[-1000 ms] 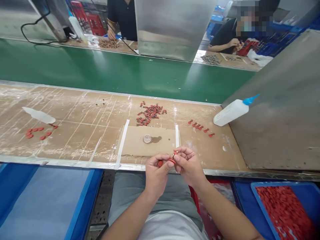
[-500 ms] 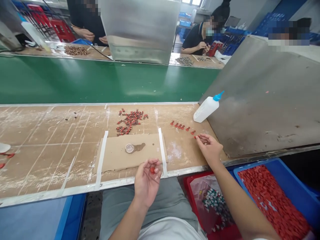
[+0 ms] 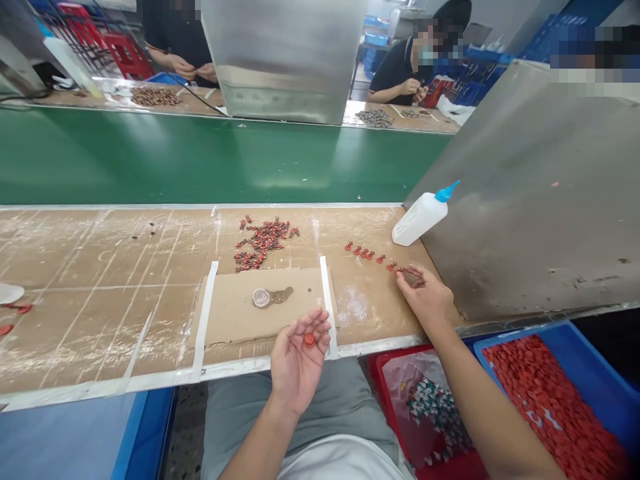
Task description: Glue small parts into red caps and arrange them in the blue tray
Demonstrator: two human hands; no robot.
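Observation:
My left hand (image 3: 297, 363) is turned palm up over the front edge of the bench, its fingers curled around a red disc (image 3: 310, 340). My right hand (image 3: 425, 297) rests on the bench, its fingertips at the end of a row of small red parts (image 3: 367, 255). Whether those fingers pinch a part, I cannot tell. A heap of similar red parts with metal bits (image 3: 263, 243) lies farther back. Nearer my left hand, a cardboard sheet (image 3: 235, 310) taped to the bench bears a small glass dish (image 3: 261, 298) beside a brown smear.
A white squeeze bottle with a blue nozzle (image 3: 421, 219) stands by a grey metal panel (image 3: 530, 200). A green conveyor belt (image 3: 175, 160) runs behind the bench, with co-workers beyond it. Below right are a blue tray of red discs (image 3: 545, 400) and a red bin (image 3: 425, 413).
My hands have parted since the oldest frame: the right moved to the row of red parts, and the left moved back holding the disc. The view swung right, then barely changed.

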